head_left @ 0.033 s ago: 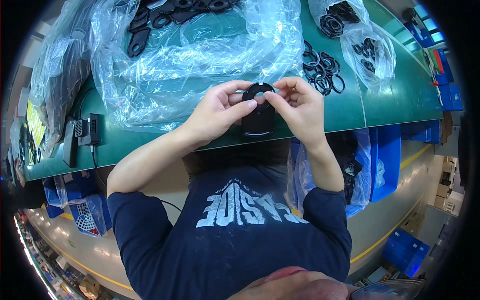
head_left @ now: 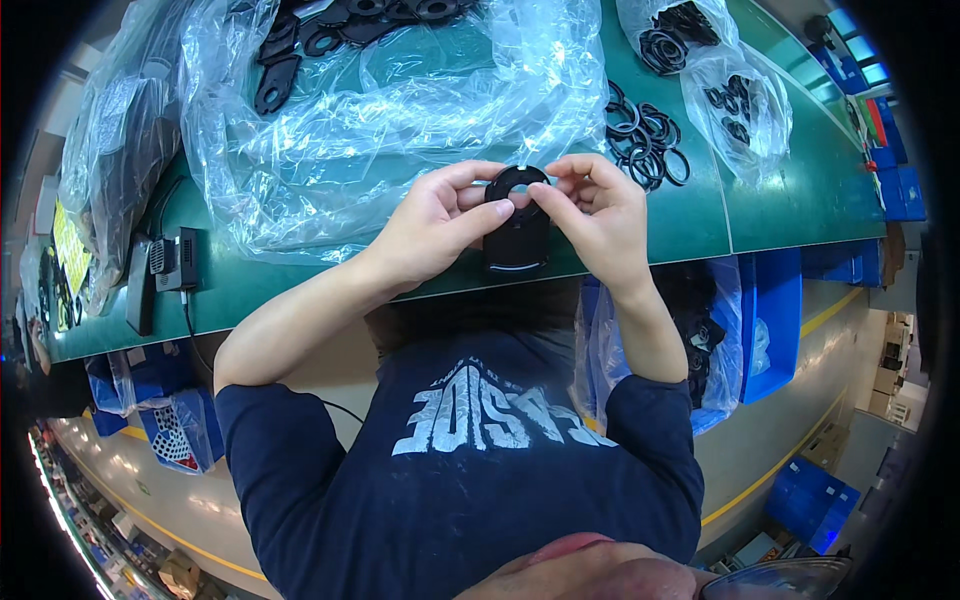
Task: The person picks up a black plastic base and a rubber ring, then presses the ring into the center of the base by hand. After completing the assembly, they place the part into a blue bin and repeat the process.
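Between my two hands, over the near edge of the green table, is a black plastic part (head_left: 517, 245) with a round opening at its far end and a straight body toward me. My left hand (head_left: 445, 215) grips the ring-shaped end from the left, thumb on top. From the right, the thumb and forefinger of my right hand (head_left: 600, 210) close on the rim of the same opening. Whether a separate ring sits under the fingertips is hidden. Several loose black rings (head_left: 645, 140) lie just beyond my right hand.
Clear plastic sheeting (head_left: 400, 140) spreads across the table, with several black plastic parts (head_left: 330, 40) at its far side. Bags of black rings (head_left: 735, 110) lie at the far right. A small black device (head_left: 175, 260) with a cable stands left. Blue bins (head_left: 770, 325) sit below the table edge.
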A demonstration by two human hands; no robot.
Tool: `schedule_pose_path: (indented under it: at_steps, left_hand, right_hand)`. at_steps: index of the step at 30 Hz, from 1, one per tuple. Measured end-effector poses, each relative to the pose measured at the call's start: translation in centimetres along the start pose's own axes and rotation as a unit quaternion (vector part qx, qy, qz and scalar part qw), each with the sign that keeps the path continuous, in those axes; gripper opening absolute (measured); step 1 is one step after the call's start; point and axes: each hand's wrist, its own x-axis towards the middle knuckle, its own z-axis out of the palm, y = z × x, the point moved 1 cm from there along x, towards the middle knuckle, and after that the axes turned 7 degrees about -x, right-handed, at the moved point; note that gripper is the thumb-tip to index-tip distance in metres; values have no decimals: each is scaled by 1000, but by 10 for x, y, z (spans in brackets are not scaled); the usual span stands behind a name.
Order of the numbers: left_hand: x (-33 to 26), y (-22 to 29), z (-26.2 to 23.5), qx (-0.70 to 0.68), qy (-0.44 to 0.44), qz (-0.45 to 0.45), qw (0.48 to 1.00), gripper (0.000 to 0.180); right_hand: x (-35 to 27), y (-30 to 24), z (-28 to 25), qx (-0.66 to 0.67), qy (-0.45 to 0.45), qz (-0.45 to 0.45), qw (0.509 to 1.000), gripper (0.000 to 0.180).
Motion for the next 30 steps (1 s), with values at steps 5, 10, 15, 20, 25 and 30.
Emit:
schedule_pose_path:
  at_steps: [5,10,15,20,25,30]
  left_hand:
    - [0,-2,5,-40,-12,32,999,38]
    - [-1,-2,-1,69,-39,23,997,30]
    - [0,-5,-3,115,-63,-15,991,29]
    - [0,-3,2,74,-24,-13,997,30]
    - [4,-7,-8,80,-6,-17,997,32]
    - [3,-8,-1,42,-13,-31,999,32]
  right_hand:
    - [-9,-7,2,172,-30,50,983,16]
    - [-18,-1,0,166,-78,94,978,15]
    - [-25,3,-1,167,-78,106,977,15]
    - [-27,11,-22,39,27,-44,998,19]
    - [-13,24,-73,-302,205,-83,927,14]
    - [8,29,-90,-445,69,-86,889,11]
